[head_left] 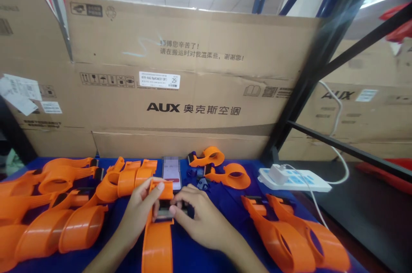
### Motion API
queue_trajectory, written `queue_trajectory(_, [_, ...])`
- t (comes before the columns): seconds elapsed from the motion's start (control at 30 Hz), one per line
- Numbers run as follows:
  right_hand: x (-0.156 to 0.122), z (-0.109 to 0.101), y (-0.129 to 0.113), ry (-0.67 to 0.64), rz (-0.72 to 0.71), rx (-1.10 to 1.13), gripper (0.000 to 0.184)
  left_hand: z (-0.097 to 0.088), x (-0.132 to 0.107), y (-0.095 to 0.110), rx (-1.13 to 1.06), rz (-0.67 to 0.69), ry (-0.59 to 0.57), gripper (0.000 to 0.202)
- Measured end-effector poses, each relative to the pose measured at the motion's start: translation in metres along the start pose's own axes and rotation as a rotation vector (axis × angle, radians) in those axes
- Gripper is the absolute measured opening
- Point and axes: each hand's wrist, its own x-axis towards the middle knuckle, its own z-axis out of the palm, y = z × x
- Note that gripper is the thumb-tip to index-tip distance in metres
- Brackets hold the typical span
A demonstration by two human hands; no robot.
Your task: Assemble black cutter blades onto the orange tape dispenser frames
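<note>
An orange plastic handle part [157, 243] lies lengthwise on the blue table [209, 256] right in front of me. My left hand [140, 210] grips its upper end, fingers wrapped round the orange head. Against the same end, my right hand [199, 215] pinches a small dark piece [165, 213] with thumb and fingers closed. A phone [171, 172] lies just beyond my fingers.
Several orange parts are heaped at the left [58, 204]; others lie at the right front [289, 238] and behind the phone [225, 170]. A white power strip [294, 180] with charger and cable sits at the right. Large cardboard boxes [180, 92] wall the back; a dark rack post [305, 84] stands right.
</note>
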Motion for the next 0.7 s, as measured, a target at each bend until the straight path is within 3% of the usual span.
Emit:
queue_trajectory(0.13, [-0.009, 0.0, -0.01, -0.082, 0.011, 0.246, 0.046, -0.003, 0.005, -0.002, -0.033, 0.081, 0.175, 0.034])
queue_trajectory(0.27, [-0.011, 0.007, -0.015, -0.097, 0.028, 0.308, 0.077, -0.003, 0.008, 0.002, 0.005, 0.107, 0.239, 0.042])
queue_trajectory(0.4, [-0.005, 0.005, -0.014, -0.094, 0.054, 0.398, 0.059, -0.012, -0.021, 0.0, 0.329, 0.168, 0.294, 0.061])
queue_trajectory(0.5, [-0.004, 0.005, -0.013, -0.112, 0.081, 0.484, 0.044, -0.046, -0.062, 0.004, 0.729, 0.282, 0.255, 0.073])
queue_trajectory(0.57, [-0.006, 0.011, -0.015, -0.165, 0.12, 0.515, 0.044, -0.082, -0.085, 0.014, 1.096, 0.416, 0.276, 0.08])
queue_trajectory(0.63, [-0.008, 0.025, -0.018, -0.25, 0.186, 0.549, 0.047, -0.121, -0.099, 0.025, 1.381, 0.513, 0.37, 0.077])
queue_trajectory(0.7, [-0.011, 0.043, -0.02, -0.299, 0.255, 0.573, 0.046, -0.153, -0.106, 0.031, 1.531, 0.45, 0.45, 0.073])
